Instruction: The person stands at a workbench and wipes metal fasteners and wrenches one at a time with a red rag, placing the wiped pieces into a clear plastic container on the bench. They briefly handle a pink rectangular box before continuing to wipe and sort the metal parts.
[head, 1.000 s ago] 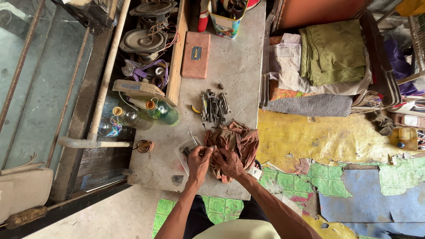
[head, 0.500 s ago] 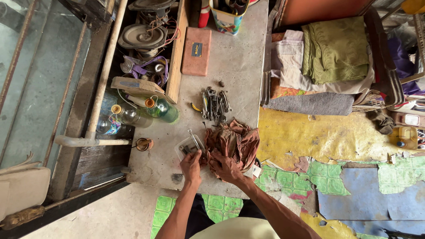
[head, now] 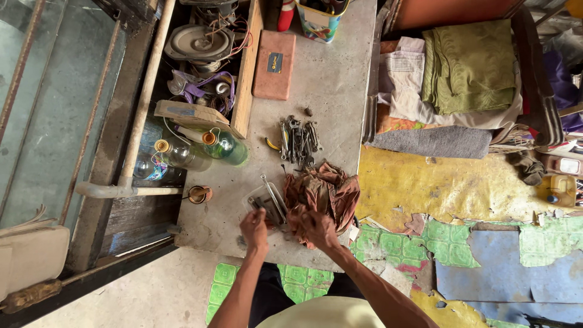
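My left hand (head: 254, 226) is curled at the near edge of the grey concrete table (head: 331, 79). Its fingers close on the end of a small metal tool (head: 254, 203) that lies with a few long wrenches (head: 273, 197). My right hand (head: 313, 228) grips the near edge of a crumpled brown rag (head: 325, 189) just to the right. The two hands are a short gap apart. Beyond the rag lies a pile of several spanners and pliers (head: 297, 141).
A reddish brick-like block (head: 274, 65) and a patterned cup (head: 319, 21) of tools sit at the far end. Bottles (head: 228, 147), a speaker (head: 197, 41) and wires fill the box at left. Folded cloths (head: 467, 64) lie on the right.
My hands were together on the rag. The left hand has moved left onto the metal tools, and the right hand has stayed on the rag and pulled it nearer.
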Demonstrator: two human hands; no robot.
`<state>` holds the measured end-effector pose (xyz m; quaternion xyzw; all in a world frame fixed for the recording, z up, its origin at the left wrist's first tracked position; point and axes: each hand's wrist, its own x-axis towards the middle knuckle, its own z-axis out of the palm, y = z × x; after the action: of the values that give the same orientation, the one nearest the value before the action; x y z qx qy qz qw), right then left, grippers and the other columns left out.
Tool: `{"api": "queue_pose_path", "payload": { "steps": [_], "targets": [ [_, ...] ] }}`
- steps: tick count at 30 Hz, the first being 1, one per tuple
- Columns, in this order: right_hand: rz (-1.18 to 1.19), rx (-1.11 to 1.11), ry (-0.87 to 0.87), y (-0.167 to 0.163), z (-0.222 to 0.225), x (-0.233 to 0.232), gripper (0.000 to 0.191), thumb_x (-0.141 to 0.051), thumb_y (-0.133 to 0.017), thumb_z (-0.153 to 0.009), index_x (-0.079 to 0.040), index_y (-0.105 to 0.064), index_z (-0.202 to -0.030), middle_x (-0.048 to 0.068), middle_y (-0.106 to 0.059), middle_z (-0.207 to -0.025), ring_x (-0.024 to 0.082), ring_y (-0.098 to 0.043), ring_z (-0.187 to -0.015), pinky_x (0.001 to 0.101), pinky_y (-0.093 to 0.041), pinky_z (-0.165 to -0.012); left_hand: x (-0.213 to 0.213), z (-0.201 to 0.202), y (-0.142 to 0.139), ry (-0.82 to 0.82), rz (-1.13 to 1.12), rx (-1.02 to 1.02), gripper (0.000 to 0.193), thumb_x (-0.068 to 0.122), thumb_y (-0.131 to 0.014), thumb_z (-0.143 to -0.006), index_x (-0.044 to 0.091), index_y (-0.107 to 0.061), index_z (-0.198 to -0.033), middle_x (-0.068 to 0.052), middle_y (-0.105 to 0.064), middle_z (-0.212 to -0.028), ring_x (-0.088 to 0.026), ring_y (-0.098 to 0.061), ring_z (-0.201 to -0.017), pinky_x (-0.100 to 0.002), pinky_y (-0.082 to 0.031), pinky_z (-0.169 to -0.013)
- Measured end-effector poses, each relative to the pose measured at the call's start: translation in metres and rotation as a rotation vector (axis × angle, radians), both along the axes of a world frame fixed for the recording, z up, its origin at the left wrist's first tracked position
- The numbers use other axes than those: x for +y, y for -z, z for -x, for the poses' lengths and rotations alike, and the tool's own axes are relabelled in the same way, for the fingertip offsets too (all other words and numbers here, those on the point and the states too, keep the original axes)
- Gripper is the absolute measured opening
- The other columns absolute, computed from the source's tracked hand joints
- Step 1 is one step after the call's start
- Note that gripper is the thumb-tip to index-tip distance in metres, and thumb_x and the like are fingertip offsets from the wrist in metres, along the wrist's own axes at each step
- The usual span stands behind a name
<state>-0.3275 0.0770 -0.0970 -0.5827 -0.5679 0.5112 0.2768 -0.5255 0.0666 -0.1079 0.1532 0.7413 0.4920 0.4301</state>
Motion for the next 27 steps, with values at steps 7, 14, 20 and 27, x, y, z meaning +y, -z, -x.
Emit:
{"api": "queue_pose_path", "payload": {
  "steps": [7, 14, 20, 27],
  "targets": [
    [-0.088, -0.291, 0.198, 0.011, -0.028, 0.035, 0.018, -0.021, -0.058, -0.098, -0.006, -0.067, -0.097, 0.024, -0.069, -0.076, 0.040, -0.069, -0.068, 0.0501, -0.054, -0.059, 0.028, 0.026, -0.009, 0.227, 0.147, 0.529, 0.023, 0.026, -0.073, -0.095, 0.004, -0.075, -0.095, -0.011, -0.073, -0.072, -0.021, -0.069, -0.064, -0.036, -0.054, -0.066],
    [0.019, -0.343, 0.135, 0.015, -0.027, 0.041, 0.016, -0.022, -0.060, -0.098, -0.006, -0.062, -0.102, 0.028, -0.069, -0.085, 0.048, -0.068, -0.082, 0.0556, -0.052, -0.069, 0.039, 0.029, -0.005, 0.352, 0.165, 0.624, 0.023, 0.029, -0.069, -0.095, 0.006, -0.076, -0.096, -0.016, -0.074, -0.078, -0.030, -0.073, -0.073, -0.040, -0.055, -0.074],
    [-0.048, -0.342, 0.129, 0.021, -0.028, 0.053, 0.016, -0.019, -0.060, -0.096, -0.004, -0.061, -0.103, 0.028, -0.069, -0.094, 0.048, -0.066, -0.091, 0.0555, -0.051, -0.078, 0.044, 0.028, 0.000, 0.399, 0.120, 0.791, 0.020, 0.022, -0.073, -0.089, 0.007, -0.075, -0.102, -0.017, -0.072, -0.093, -0.032, -0.071, -0.083, -0.043, -0.055, -0.075],
    [0.071, -0.462, 0.070, 0.024, -0.032, 0.059, 0.036, -0.023, -0.063, -0.087, -0.012, -0.060, -0.121, 0.027, -0.064, -0.116, 0.049, -0.050, -0.114, 0.0565, -0.033, -0.094, 0.062, 0.018, -0.006, 0.440, 0.048, 0.835, 0.017, 0.018, -0.073, -0.091, 0.008, -0.069, -0.104, -0.015, -0.067, -0.095, -0.032, -0.068, -0.083, -0.044, -0.053, -0.075]
  ]
}}
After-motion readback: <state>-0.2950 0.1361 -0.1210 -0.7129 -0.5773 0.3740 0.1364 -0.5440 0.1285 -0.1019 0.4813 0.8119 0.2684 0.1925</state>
